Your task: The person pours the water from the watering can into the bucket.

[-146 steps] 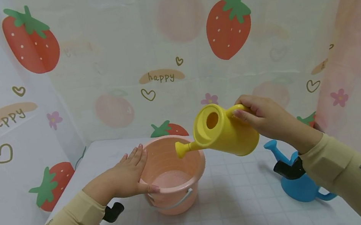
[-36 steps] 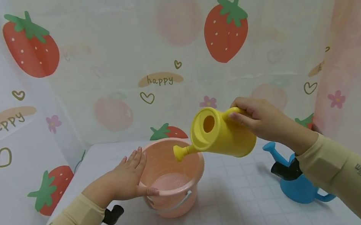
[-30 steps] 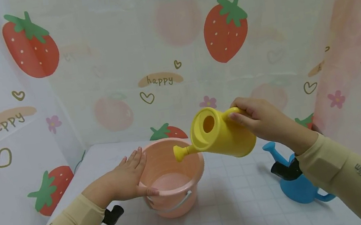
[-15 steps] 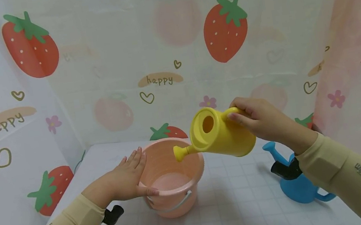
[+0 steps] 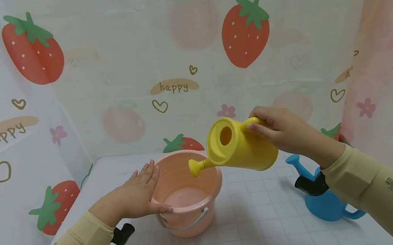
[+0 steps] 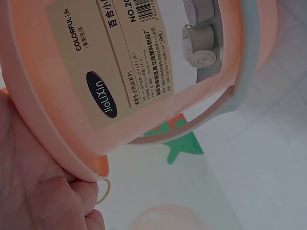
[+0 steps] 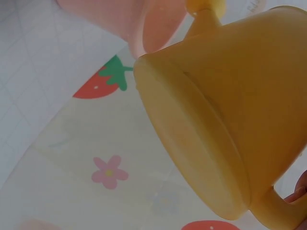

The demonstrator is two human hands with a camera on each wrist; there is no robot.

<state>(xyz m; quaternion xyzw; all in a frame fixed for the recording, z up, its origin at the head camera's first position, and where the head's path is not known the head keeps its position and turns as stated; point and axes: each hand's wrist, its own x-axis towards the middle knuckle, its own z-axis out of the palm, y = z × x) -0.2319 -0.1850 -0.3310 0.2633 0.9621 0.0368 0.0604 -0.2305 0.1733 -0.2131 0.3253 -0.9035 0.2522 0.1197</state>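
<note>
From my remote seat, the strawberry-print sheet fills the background, with the white gridded bench below it. The peach plastic bucket stands upright there, its grey bail hanging down outside the wall. The yellow watering can is held tilted in the air, and a blue watering can, partly hidden by the right sleeve, sits well apart to the right. My left grip lies spread over the bucket's left rim, fingers straight; my right grip is curled around the yellow can's handle. The spout's rose points over the bucket mouth; I can't make out any water. My worry is a drift of the right wrist to the right, which could carry the rose past the rim and wet the bench, or heavy left pressure tipping the bucket. The yellow can's body lies just left of the right grip, and the bucket touches the left one.
</note>
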